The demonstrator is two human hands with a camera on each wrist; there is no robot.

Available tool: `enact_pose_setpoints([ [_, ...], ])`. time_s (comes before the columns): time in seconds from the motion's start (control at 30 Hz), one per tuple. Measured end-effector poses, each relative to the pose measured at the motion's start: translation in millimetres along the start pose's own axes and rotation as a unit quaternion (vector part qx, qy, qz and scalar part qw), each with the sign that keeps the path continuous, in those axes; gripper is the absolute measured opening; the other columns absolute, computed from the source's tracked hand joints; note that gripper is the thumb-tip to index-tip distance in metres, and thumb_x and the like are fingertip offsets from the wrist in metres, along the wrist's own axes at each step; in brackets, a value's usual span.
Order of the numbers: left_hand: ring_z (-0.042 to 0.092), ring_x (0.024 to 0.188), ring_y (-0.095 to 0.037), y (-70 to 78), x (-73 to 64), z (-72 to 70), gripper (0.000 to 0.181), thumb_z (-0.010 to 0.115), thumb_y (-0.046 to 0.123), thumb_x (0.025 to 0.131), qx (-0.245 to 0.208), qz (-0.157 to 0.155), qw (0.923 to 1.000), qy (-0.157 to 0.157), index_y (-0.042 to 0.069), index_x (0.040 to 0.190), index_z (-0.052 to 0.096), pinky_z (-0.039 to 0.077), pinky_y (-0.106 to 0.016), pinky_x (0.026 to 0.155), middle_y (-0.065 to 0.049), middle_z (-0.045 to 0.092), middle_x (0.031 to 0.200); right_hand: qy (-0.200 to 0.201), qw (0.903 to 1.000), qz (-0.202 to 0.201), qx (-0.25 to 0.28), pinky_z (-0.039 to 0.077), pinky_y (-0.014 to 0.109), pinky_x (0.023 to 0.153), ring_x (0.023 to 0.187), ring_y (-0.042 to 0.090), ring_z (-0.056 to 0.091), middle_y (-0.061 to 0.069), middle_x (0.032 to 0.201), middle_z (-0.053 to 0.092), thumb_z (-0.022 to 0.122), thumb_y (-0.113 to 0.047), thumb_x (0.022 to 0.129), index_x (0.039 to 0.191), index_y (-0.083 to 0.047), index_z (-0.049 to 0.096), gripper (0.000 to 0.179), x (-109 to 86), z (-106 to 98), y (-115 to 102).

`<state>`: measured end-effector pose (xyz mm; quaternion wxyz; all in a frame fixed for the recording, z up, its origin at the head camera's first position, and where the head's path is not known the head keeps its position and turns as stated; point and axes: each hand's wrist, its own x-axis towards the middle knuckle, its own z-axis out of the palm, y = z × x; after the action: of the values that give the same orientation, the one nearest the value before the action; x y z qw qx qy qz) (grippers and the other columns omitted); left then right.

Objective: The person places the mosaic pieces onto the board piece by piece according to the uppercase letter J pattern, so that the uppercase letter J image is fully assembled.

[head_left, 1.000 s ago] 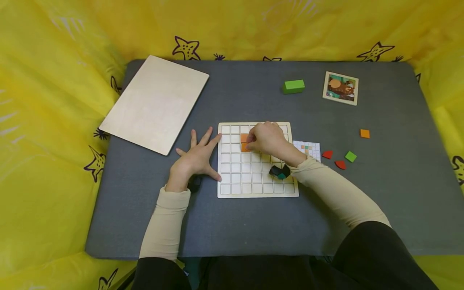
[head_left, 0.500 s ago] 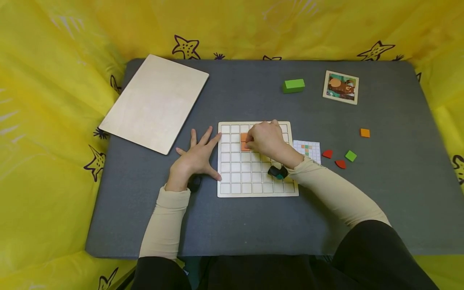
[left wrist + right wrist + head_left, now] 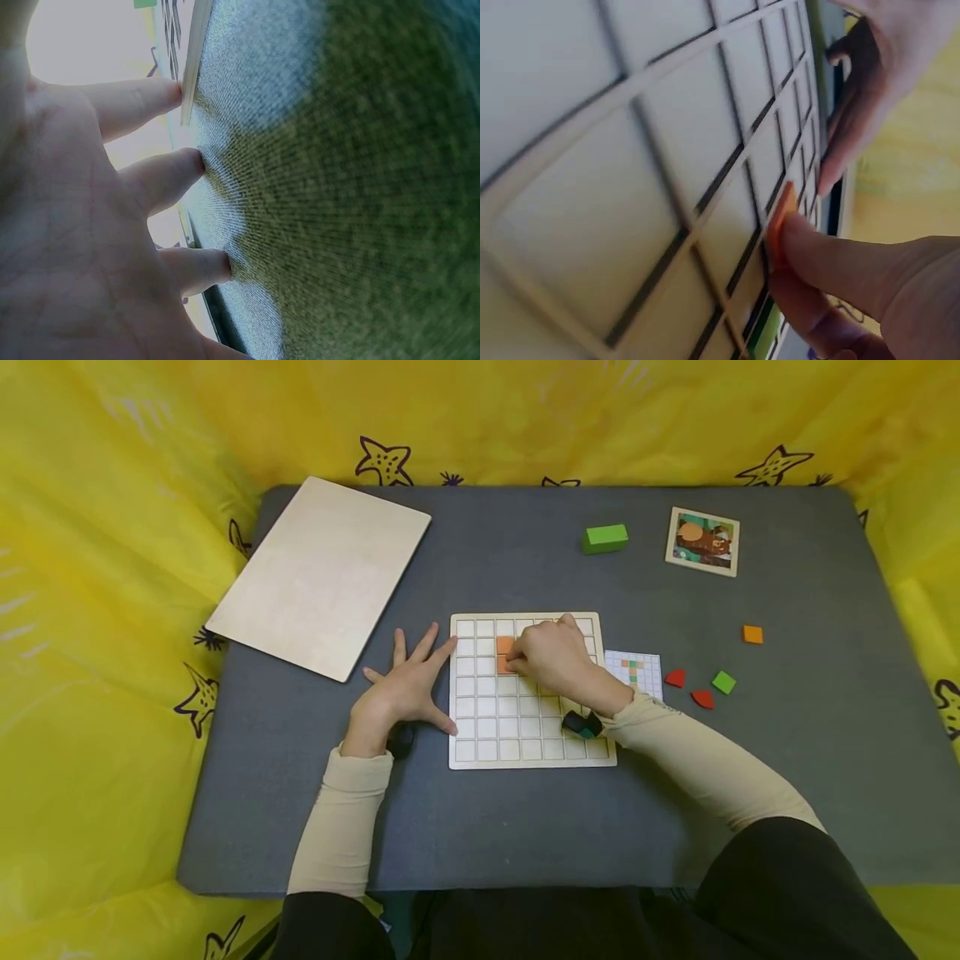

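Observation:
A pale wooden grid board (image 3: 530, 763) lies in front of me. Two orange square tiles, an upper one (image 3: 505, 645) and a lower one (image 3: 502, 664), sit one below the other in its upper left part. My right hand (image 3: 557, 656) pinches the lower tile between thumb and finger; the right wrist view shows this orange tile (image 3: 781, 221) tilted against the grid. Beneath those fingers a bit of green tile (image 3: 763, 330) shows. My left hand (image 3: 402, 689) is spread on the table, with forefinger and thumb at the board's left edge.
A printed pattern card (image 3: 633, 672) lies partly beside the board's right edge. Farther right are two red pieces (image 3: 676, 678), a green tile (image 3: 723, 682) and an orange tile (image 3: 752, 634). Behind stand a green block (image 3: 604, 538), a bear picture (image 3: 702, 542) and a large wooden panel (image 3: 322, 577).
My right hand has shifted slightly toward me, with its fingertips staying at the lower orange tile; its forearm has swung a little to the right. The left hand has not moved.

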<state>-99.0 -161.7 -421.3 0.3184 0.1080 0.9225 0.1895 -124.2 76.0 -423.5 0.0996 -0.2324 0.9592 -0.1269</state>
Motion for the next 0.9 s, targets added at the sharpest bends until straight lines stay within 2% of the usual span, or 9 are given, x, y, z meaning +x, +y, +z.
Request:
enact_pose_setpoints([
  [0.17,-0.031,0.153,-0.051,0.0,1.1,-0.2,0.141,0.1,0.039,0.062,0.0,0.001,1.0,0.004,0.026,0.168,0.008,0.0,-0.097,0.097,-0.004,-0.014,0.176,0.029,0.9993,-0.003,-0.021,0.031,0.039,0.073,0.079,0.024,0.072,0.0,0.09,0.081,0.076,-0.033,0.093,0.092,-0.023,0.085,0.013,-1.9,3.0,-1.3],
  [0.3,-0.032,0.153,-0.051,-0.1,1.8,0.4,0.142,0.1,0.039,0.062,-0.001,-0.002,1.0,0.002,0.026,0.168,0.007,0.0,-0.097,0.098,-0.003,-0.015,0.176,0.022,0.9995,0.012,0.017,0.029,0.039,0.073,0.076,0.022,0.071,-0.001,0.09,0.082,0.077,-0.034,0.093,0.093,-0.023,0.086,0.014,-4.6,0.8,2.5],
  [0.47,-0.031,0.153,-0.051,0.3,1.3,1.3,0.142,0.101,0.039,0.061,0.0,-0.001,1.0,0.003,0.026,0.168,0.008,0.001,-0.097,0.097,-0.004,-0.014,0.177,0.006,0.9959,0.042,0.08,0.031,0.041,0.077,0.08,0.023,0.07,0.0,0.095,0.083,0.078,-0.031,0.092,0.095,-0.02,0.086,0.014,-13.9,-6.1,22.9],
  [0.7,-0.03,0.154,-0.051,0.3,0.9,1.0,0.141,0.101,0.038,0.062,-0.002,-0.002,1.0,0.002,0.026,0.168,0.009,0.0,-0.097,0.097,-0.004,-0.014,0.177,0.004,0.9926,0.083,0.088,0.028,0.039,0.075,0.084,0.025,0.069,0.002,0.098,0.083,0.078,-0.03,0.091,0.098,-0.019,0.086,0.015,-24.7,-11.7,50.4],
  [0.77,-0.03,0.154,-0.051,0.3,1.1,1.1,0.141,0.1,0.038,0.062,-0.002,-0.002,1.0,0.001,0.025,0.168,0.009,0.0,-0.097,0.097,-0.005,-0.014,0.177,0.001,0.9927,0.08,0.09,0.029,0.039,0.076,0.085,0.025,0.07,0.002,0.099,0.083,0.079,-0.03,0.091,0.099,-0.019,0.086,0.015,-25.3,-10.9,52.2],
  [0.9,-0.031,0.153,-0.051,0.2,2.0,1.2,0.141,0.1,0.038,0.063,-0.003,-0.002,1.0,0.0,0.025,0.168,0.008,-0.001,-0.098,0.096,-0.005,-0.014,0.176,-0.001,0.9954,0.036,0.088,0.034,0.045,0.082,0.091,0.024,0.073,0.002,0.101,0.083,0.08,-0.031,0.091,0.099,-0.019,0.085,0.015,-20.9,-8.7,43.3],
])
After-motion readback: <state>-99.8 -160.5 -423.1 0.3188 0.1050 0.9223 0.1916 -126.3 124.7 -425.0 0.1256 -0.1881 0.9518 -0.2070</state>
